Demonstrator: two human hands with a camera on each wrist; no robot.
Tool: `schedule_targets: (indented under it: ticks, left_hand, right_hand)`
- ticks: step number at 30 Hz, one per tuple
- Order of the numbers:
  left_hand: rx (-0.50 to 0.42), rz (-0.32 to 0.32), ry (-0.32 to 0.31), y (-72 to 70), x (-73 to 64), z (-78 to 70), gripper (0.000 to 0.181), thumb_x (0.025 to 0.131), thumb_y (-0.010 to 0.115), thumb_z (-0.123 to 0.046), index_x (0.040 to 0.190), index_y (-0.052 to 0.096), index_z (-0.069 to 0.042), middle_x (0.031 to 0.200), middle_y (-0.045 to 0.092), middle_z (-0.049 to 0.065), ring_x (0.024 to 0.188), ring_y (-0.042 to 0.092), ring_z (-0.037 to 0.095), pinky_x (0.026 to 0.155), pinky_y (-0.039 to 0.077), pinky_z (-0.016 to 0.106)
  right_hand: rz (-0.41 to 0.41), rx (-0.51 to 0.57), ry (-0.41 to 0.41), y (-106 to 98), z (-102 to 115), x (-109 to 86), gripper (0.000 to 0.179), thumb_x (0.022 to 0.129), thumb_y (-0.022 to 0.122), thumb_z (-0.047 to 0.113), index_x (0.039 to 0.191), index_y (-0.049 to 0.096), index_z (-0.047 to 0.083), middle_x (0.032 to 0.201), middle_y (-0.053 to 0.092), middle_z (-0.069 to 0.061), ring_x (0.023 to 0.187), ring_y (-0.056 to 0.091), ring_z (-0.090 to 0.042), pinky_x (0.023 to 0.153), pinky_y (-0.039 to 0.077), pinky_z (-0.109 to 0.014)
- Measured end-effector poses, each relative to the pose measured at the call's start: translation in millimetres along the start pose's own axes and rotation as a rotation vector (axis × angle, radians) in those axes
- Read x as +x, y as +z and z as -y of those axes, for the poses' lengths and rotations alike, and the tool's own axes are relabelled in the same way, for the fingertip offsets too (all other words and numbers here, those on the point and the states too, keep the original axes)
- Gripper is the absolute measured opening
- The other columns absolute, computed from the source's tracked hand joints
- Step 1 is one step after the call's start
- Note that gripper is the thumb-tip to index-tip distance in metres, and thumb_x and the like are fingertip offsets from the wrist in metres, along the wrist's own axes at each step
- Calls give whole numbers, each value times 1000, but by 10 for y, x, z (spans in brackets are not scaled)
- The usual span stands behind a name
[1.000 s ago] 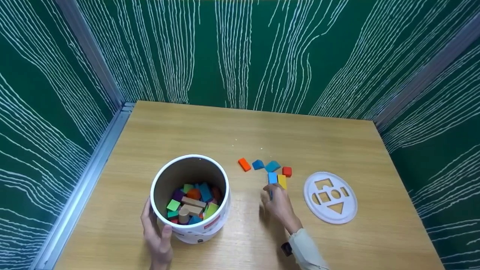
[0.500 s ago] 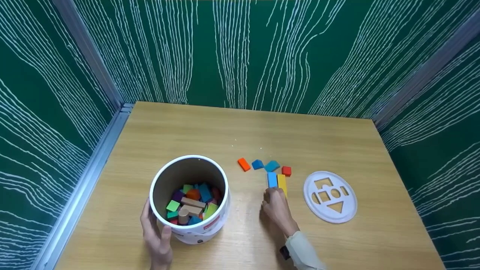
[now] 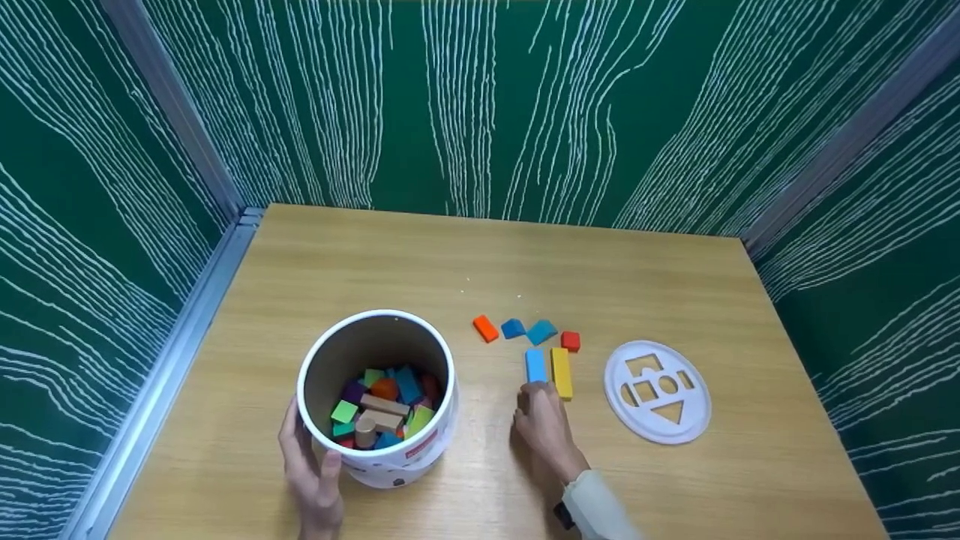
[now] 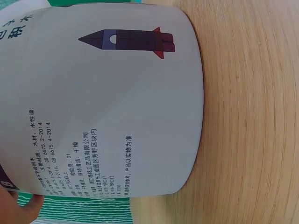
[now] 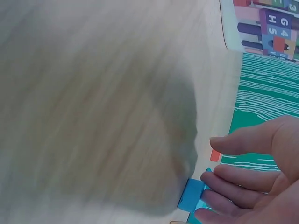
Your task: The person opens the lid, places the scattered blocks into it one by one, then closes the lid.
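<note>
A white bucket (image 3: 401, 466) of mixed wooden blocks stands left of centre in the head view. My left hand (image 3: 313, 484) curves round its near left side, fingers on the wall and thumb close under the rim. The bucket's printed side (image 4: 117, 84) fills most of the left wrist view. My right hand (image 3: 545, 420) reaches to the near end of a light blue block (image 3: 535, 365) lying on the table. In the right wrist view, the fingertips touch this blue block (image 5: 190, 196), and the thumb stands apart from it. A longer yellow block (image 3: 561, 373) lies just right of it.
Beyond my right hand lie an orange block (image 3: 486, 328), a dark blue block (image 3: 514, 328), a teal block (image 3: 541, 331) and a red cube (image 3: 570, 341). A round white lid (image 3: 637, 424) with shaped holes lies to the right. Green patterned walls (image 3: 465, 112) enclose the table.
My right hand has drawn back towards me and slightly left. The light blue block has shifted with it, widening its gap from the yellow block. My left hand stays at the bucket.
</note>
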State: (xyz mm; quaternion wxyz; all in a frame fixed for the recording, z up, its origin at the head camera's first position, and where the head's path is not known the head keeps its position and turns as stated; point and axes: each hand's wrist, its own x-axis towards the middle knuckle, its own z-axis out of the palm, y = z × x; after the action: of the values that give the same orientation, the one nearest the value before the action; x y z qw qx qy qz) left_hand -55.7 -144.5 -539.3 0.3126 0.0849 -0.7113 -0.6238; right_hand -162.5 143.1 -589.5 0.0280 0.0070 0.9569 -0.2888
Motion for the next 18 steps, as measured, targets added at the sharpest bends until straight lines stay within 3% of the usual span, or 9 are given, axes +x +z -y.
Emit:
schedule_targets:
  ticks: [9, 13, 18]
  left_hand:
    - [-35, 11, 18, 8, 3, 2, 64, 85, 50, -6, 146, 30, -8, 147, 34, 10, 133, 32, 19, 111, 26, 29]
    - [-10, 6, 17, 13, 8, 14, 63, 86, 51, -7, 146, 30, -8, 147, 35, 10, 133, 33, 17, 111, 26, 28]
    - [-10, -3, 11, 11, 9, 7, 63, 86, 51, -7, 146, 30, -8, 148, 35, 11, 133, 33, 17, 111, 26, 28]
  right_hand:
    - [-138, 42, 18, 62, -37, -26, 13, 76, 71, -4, 88, 72, 0, 89, 63, -10, 87, 58, -24, 79, 54, -39]
    - [-186, 52, 39, 51, -77, -13, 14, 76, 70, -5, 89, 72, -2, 99, 59, -17, 95, 55, -30, 85, 52, -45]
    - [-156, 59, 90, 12, -86, 12, 17, 76, 70, -4, 93, 71, -2, 108, 54, -22, 101, 53, -34, 89, 49, -50]
